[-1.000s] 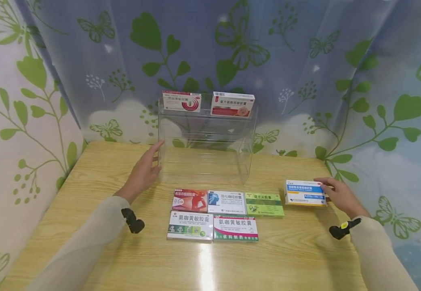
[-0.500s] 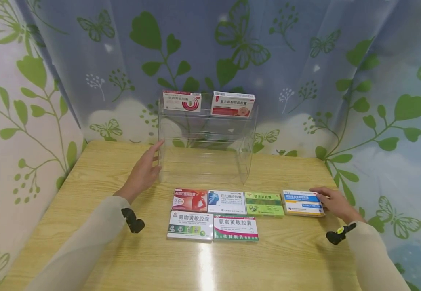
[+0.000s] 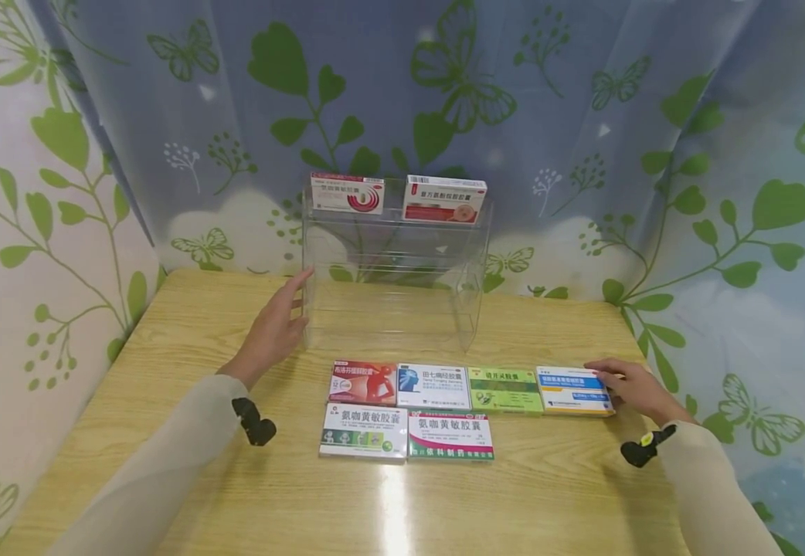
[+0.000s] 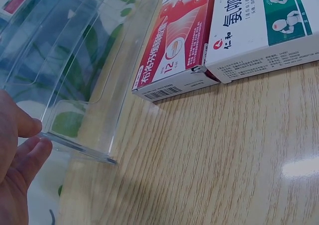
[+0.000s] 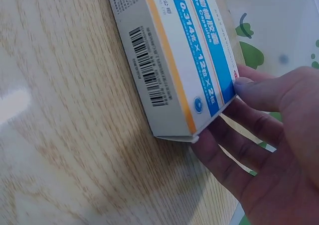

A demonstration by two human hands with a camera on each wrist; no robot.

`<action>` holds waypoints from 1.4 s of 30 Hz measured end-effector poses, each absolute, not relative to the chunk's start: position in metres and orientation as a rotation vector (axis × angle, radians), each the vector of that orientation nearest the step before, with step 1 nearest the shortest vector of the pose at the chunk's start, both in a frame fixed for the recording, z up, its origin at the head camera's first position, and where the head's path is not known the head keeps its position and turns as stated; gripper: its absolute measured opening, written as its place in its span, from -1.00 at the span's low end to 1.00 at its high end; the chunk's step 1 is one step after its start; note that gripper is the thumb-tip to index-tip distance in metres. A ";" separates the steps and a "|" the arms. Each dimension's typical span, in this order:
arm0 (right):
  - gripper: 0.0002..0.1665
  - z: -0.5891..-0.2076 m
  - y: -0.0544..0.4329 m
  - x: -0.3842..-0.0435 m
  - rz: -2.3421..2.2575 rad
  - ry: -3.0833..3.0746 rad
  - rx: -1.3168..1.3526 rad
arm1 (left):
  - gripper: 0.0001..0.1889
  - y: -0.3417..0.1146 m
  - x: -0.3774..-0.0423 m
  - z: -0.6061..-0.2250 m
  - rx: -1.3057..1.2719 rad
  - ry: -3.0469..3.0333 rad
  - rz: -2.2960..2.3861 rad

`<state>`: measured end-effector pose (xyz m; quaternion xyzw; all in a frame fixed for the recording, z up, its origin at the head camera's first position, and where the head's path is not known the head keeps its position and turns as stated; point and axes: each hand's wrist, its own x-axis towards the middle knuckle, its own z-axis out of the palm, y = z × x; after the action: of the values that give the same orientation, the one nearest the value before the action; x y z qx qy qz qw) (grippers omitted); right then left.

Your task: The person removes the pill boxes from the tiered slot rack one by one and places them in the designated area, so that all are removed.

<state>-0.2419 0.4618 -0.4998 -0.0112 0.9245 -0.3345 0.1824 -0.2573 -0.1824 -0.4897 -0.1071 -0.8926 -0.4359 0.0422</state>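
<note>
My right hand holds a white, blue and orange medicine box by its right end. Its thumb lies on the printed face, with fingers at the end and far side, as the right wrist view shows. The box lies flat at the right end of a row, beside a green medicine box. My left hand grips the left side of a clear stepped display rack; in the left wrist view, thumb and finger meet at the panel's edge. Two red-and-white boxes, one a left box, stand on the rack's top step.
In the same row lie a red box and a white-and-blue box. Nearer me are a white-and-green box and a pink-and-green box. A patterned curtain hangs behind the wooden table.
My right hand has lowered the blue-and-orange medicine box to the table and slid it left against the green box. My left hand stays on the rack.
</note>
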 end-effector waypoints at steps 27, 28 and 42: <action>-0.22 -0.434 0.408 -0.281 -1.048 2.974 -0.118 | -0.09 -0.182 -0.258 -0.492 -0.322 -2.727 -1.383; -0.24 -0.425 0.398 -0.286 -1.069 3.004 -0.137 | -0.09 -0.182 -0.258 -0.492 -0.321 -2.727 -1.383; -0.36 -0.331 0.270 -0.348 -1.346 3.091 -0.341 | -0.09 -0.183 -0.257 -0.491 -0.308 -2.744 -1.375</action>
<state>-0.3477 0.2700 -0.3312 -0.0998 0.9052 -0.3942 -0.1233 -0.2573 -0.1825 -0.4908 -0.1000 -0.8891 -0.4457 0.0286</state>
